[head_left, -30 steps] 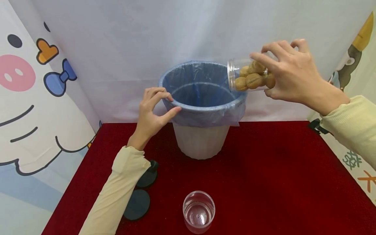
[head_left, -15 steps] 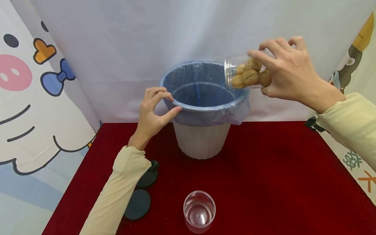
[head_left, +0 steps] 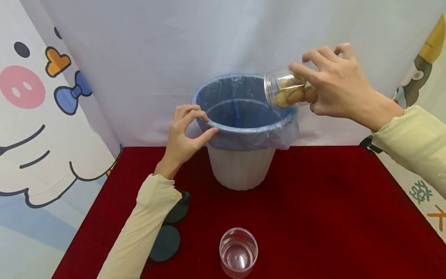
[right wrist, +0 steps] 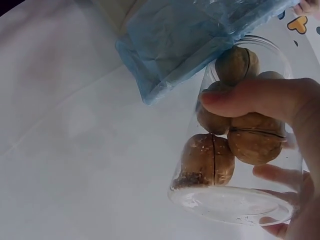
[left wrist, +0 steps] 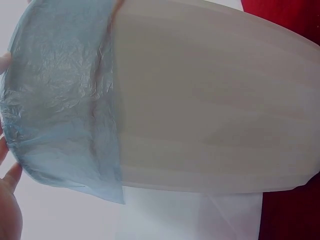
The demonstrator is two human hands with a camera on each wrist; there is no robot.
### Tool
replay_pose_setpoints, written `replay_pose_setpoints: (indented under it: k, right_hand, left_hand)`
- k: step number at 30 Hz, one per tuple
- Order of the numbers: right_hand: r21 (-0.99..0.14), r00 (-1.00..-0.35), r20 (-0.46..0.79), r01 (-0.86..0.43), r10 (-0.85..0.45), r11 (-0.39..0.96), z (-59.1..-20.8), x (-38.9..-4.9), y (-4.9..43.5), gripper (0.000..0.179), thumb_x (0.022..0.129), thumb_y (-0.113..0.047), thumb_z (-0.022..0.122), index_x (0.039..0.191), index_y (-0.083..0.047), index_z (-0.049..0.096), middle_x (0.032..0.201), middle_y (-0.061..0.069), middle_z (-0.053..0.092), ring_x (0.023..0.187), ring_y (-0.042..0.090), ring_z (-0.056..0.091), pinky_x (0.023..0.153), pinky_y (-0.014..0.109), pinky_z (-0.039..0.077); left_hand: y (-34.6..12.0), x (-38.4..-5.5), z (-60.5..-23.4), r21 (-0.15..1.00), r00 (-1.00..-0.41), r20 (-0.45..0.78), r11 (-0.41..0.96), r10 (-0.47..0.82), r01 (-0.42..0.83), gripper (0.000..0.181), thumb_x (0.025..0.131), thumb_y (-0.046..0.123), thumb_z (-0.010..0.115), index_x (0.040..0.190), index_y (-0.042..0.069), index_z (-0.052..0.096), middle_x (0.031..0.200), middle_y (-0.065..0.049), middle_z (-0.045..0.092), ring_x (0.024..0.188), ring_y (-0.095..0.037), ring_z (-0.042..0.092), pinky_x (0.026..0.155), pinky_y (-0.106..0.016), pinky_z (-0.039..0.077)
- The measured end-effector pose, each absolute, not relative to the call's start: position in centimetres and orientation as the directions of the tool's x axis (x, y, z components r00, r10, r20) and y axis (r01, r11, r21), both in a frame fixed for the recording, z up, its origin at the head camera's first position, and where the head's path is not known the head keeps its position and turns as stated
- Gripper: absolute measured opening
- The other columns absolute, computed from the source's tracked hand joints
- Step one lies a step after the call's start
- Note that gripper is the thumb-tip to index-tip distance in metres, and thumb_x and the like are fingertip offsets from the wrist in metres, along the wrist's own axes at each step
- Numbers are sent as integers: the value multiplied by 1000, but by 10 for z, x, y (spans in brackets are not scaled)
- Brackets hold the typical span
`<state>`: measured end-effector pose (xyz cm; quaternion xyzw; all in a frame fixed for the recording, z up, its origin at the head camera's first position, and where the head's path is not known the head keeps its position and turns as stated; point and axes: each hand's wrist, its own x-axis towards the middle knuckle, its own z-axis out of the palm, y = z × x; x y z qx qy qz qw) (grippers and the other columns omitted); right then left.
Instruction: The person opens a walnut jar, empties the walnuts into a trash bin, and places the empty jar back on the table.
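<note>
On its side over the right rim of a trash bin [head_left: 240, 166] lies a clear plastic jar [head_left: 271, 91], its mouth facing left above the opening. My right hand [head_left: 336, 87] grips the jar around its body and base end. Inside it are several walnuts [right wrist: 256, 140], brown and seamed; the right wrist view shows them from the base side. The white bin wears a blue plastic liner [left wrist: 60, 95] folded down over its rim. My left hand [head_left: 182, 133] pinches that rim at the front left, thumb outside and fingers over the edge.
A transparent cup [head_left: 238, 252] with clear liquid stands at the front middle of the red tabletop [head_left: 331, 209]. Two dark round discs [head_left: 165, 243] lie beside the left forearm. A white cloth wall [head_left: 150, 50] rises close behind the bin.
My right hand has carried the jar leftward, so its mouth reaches further over the bin. The walnuts stay inside. The left hand keeps its hold on the rim.
</note>
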<state>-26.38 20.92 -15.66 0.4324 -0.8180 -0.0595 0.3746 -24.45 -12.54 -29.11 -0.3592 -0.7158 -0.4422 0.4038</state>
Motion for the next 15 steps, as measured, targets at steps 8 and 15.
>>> replay_pose_setpoints:
  k: [8, 15]
  right_hand:
    - [460, -348, 493, -674, -797, 579, -154, -265, 206, 73, 51, -2, 70, 122, -8, 55, 105, 20, 54, 96, 39, 48, 82, 59, 30]
    - [428, -391, 457, -690, -799, 583, -149, -264, 200, 74, 50, 0, 67, 123, -9, 56, 111, 20, 55, 104, 39, 47, 85, 59, 30]
  left_hand:
    - [-127, -251, -298, 349, -417, 896, 340, 151, 873, 24, 72, 12, 79, 90, 6, 65, 100, -10, 57, 100, -28, 44, 89, -42, 35]
    - [-119, -230, -280, 356, -411, 903, 316, 128, 880, 26, 66, -4, 78, 86, -2, 62, 95, -19, 56, 95, -35, 43, 87, -43, 34]
